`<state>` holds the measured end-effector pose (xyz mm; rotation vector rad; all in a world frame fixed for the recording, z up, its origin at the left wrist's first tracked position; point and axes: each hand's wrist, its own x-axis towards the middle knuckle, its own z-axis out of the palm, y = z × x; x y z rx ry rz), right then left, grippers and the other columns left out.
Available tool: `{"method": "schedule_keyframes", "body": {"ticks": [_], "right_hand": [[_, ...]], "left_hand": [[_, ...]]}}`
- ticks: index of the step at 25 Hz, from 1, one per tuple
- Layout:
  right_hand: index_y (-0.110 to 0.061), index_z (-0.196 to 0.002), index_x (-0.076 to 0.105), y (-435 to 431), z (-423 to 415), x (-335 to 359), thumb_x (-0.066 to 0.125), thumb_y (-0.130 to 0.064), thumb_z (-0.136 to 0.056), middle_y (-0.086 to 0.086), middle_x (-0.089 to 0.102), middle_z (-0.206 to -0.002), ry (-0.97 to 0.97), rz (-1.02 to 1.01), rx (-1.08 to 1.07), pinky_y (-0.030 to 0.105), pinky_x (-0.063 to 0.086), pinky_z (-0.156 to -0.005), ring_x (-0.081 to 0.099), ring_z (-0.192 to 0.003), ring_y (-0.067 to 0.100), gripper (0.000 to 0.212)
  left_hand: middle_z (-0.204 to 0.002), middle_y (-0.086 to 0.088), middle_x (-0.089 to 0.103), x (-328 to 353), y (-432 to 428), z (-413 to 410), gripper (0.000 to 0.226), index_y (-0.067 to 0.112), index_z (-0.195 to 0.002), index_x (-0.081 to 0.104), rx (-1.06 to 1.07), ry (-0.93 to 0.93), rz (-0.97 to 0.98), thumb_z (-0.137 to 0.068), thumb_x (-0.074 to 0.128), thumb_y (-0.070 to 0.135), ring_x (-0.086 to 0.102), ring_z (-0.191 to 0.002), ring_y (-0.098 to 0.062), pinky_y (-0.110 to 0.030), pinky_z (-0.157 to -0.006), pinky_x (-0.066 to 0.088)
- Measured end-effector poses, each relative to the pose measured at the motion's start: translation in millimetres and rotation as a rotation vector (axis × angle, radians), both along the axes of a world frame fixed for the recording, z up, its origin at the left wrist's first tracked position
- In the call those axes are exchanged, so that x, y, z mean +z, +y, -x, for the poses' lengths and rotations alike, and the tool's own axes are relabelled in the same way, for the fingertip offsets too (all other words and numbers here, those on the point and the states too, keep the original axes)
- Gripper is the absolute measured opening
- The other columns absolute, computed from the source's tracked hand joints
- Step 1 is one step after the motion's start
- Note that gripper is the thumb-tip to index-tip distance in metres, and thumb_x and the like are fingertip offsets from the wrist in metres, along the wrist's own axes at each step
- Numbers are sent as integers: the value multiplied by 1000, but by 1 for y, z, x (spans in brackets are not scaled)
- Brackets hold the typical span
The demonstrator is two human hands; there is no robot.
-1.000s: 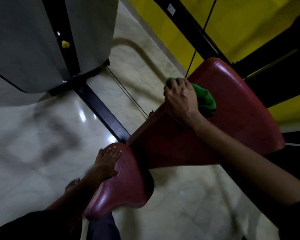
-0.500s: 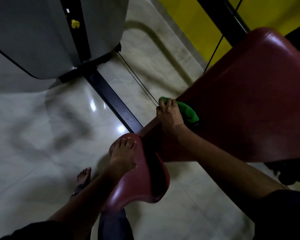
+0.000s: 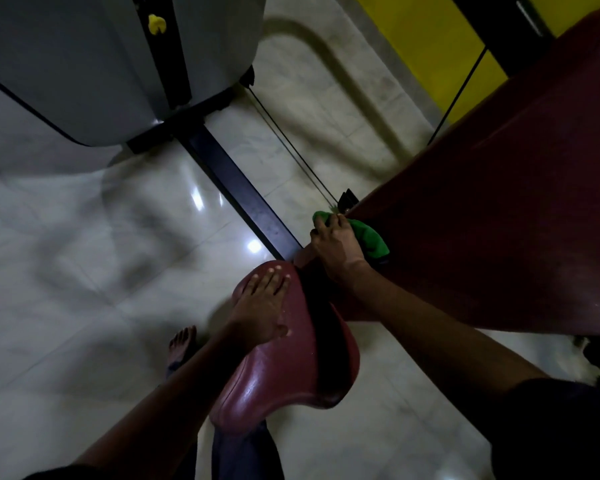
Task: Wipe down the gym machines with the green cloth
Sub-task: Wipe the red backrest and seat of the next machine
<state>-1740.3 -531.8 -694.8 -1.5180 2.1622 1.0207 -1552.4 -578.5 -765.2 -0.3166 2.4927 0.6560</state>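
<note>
Right hand point(image 3: 336, 251) grips the cloth point(image 3: 369, 237), fingers curled over it, pressed to the narrow lower end of the pad point(image 3: 482, 220). Left hand point(image 3: 262, 310) rests flat, fingers straight, on the seat point(image 3: 284, 368) just below the right hand. Press firmly and overlap strokes along the pad's edge (grime likely gathers there). Brace with the left hand, then wipe the seat beneath it.

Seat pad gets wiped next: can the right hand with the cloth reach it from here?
Probably yes. The right hand, gripping the green cloth at the lower end of the larger pad, is just beside the seat pad; only the left hand, flat on it, covers part.
</note>
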Motion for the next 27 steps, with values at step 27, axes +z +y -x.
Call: {"method": "schedule_keyframes", "body": {"ticks": [27], "right_hand": [[-15, -140, 57, 81, -17, -49, 32, -21, -91, 10, 49, -150, -116, 252, 132, 46, 32, -115, 49, -134, 35, 55]], "left_hand": [[-131, -26, 60, -26, -19, 6, 82, -7, -127, 61, 17, 141, -220, -71, 47, 52, 60, -118, -46, -59, -96, 45]]}}
